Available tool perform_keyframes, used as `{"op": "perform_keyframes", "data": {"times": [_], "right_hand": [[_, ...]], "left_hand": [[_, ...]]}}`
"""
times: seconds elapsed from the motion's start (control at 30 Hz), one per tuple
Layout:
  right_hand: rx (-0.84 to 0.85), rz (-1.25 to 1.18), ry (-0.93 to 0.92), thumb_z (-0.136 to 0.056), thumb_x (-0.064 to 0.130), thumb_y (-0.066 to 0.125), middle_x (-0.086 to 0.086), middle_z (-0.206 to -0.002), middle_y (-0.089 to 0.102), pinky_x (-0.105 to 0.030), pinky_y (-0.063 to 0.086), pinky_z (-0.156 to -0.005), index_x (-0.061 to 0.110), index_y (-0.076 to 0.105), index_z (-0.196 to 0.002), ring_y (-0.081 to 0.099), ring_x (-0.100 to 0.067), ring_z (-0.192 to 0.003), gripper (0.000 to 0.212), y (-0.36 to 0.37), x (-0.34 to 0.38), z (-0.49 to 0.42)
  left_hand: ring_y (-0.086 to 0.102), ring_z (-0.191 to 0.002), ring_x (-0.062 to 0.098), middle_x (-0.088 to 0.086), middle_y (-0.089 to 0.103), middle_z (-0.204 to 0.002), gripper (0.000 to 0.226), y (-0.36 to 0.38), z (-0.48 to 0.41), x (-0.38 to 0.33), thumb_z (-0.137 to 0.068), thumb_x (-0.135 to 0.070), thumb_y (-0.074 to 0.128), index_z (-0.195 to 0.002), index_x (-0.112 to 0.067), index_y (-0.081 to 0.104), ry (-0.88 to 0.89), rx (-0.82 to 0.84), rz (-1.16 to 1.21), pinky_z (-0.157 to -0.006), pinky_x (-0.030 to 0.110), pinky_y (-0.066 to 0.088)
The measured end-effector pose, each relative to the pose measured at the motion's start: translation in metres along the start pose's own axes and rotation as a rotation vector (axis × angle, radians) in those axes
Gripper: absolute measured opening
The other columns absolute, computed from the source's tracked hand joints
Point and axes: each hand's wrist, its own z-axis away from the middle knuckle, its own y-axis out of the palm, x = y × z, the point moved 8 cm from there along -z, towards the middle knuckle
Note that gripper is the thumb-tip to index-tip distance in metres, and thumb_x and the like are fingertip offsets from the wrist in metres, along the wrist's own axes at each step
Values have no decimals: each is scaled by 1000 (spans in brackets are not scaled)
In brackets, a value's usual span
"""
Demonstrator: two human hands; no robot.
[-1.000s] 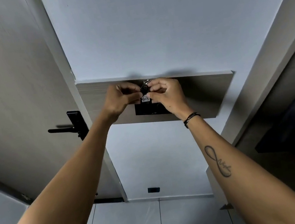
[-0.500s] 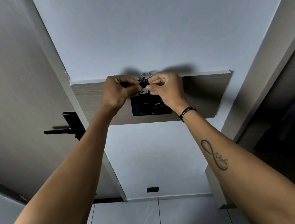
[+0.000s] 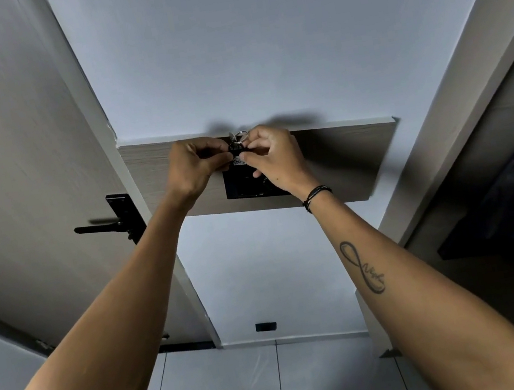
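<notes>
Both my hands are raised in front of a wooden wall panel [image 3: 345, 158]. Between them is a small black key fob [image 3: 236, 150] with a white label and a metal ring [image 3: 241, 135] on top. My left hand [image 3: 192, 168] pinches the fob from the left with curled fingers. My right hand [image 3: 273, 157] pinches it from the right with thumb and forefinger. Just below the fob, a black switch plate [image 3: 240, 185] is set in the panel, partly hidden by my right hand.
A wooden door with a black lever handle [image 3: 106, 225] stands at the left. White wall fills the centre, with a small black socket [image 3: 265, 326] low down. Dark furniture [image 3: 509, 212] is at the right. Grey floor tiles lie below.
Both hands with the fob sit slightly higher against the panel than a second ago, and the metal ring now shows above the fingers. More of the switch plate is uncovered.
</notes>
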Motion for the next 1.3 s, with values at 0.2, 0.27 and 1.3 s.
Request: {"op": "perform_keyframes", "data": {"times": [0.2, 0.27, 1.3], "right_hand": [[64, -60, -30, -82, 6, 81, 14, -98, 71, -30, 55, -45, 27, 67, -86, 65, -11, -64, 26, 2, 7, 3], [51, -80, -44, -81, 4, 83, 11, -102, 72, -32, 56, -46, 26, 69, -86, 69, -19, -67, 26, -3, 8, 6], [-253, 130, -12, -83, 7, 86, -5, -86, 82, -53, 67, -79, 14, 78, -102, 79, -24, -79, 22, -10, -11, 13]], "left_hand": [[67, -64, 9, 7, 75, -78, 9, 4, 4, -9, -88, 9, 74, -96, 5, 77, 24, 72, 16, -65, 23, 59], [66, -60, 7, -7, 76, -71, 11, 6, 4, -9, -88, 10, 74, -97, 3, 76, 13, 102, 23, -60, 22, 57], [81, -81, 31, 9, 79, -84, 7, 12, 10, -1, -87, -4, 81, -93, -6, 81, 32, -127, -176, -85, 50, 67]]}}
